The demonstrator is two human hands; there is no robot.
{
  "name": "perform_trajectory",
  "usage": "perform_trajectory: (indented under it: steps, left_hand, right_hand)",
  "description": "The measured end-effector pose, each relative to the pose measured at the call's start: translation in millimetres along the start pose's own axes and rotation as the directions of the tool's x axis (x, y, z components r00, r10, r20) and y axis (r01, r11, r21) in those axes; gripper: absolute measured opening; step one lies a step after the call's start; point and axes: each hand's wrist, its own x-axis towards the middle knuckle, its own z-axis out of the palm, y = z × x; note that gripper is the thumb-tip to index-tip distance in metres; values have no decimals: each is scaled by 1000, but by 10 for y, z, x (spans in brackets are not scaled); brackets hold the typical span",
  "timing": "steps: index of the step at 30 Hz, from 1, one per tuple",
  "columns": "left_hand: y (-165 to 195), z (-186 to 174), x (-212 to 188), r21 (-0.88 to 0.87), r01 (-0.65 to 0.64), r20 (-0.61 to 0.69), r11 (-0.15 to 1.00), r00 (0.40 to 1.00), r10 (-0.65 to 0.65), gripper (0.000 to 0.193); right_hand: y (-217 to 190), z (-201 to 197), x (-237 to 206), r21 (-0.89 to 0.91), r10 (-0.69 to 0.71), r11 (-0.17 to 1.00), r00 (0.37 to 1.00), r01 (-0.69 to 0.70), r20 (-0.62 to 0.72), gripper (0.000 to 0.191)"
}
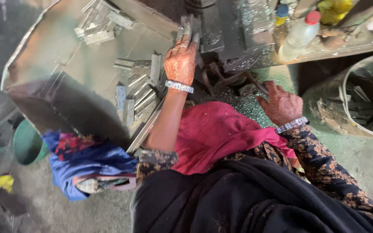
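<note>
Left hand is stretched forward, fingers straight and close together, tips on a grey metal hinge plate sitting at the edge of the dark machine bed. Fingers lie flat on the plate, not curled round it; can't tell if the thumb pinches underneath.

Right hand is lower and nearer the body, fingers bent loosely downward and slightly spread, holding nothing visible. It's over a floor area strewn with bright metal swarf, just beside the machine's dark base parts.

Just left of and below the left hand: a slanted sheet-metal tray carrying loose hinges, with another heap at its far end, well apart from the hand.

Beyond the right hand, up on the counter: clear plastic bottle with red cap, lying tilted. To the right of the right hand, near it: round metal bin with dark scrap inside.

Red cloth lies on the lap between the two forearms. Blue patterned cloth is below the left elbow.
</note>
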Motion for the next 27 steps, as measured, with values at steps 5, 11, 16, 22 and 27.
perform_trajectory:
  steps: [5, 11, 16, 22, 27]
  left_hand:
    - [880, 261, -88, -78, -46, 171, 996, 984, 59, 34]
    - [1333, 547, -144, -88, 205, 382, 975, 911, -157, 48]
    - [1105, 761, 125, -21, 191, 526, 981, 837, -152, 37]
    - [1134, 861, 217, 43, 144, 585, 989, 798, -142, 37]
    - [1107, 879, 216, 23, 167, 581, 986, 800, -149, 38]
  right_hand:
    - [43, -4, 109, -18, -65, 998, 997, 66, 50, 60]
    - [74, 1, 223, -43, -23, 999, 987, 31, 161, 55]
    - [150, 81, 457, -113, -9, 993, 976, 35, 219, 54]
    - [290, 531, 272, 96, 163, 976, 948, -196, 274, 49]
    - [418, 616, 400, 37, 135, 989, 970, -145, 200, 49]
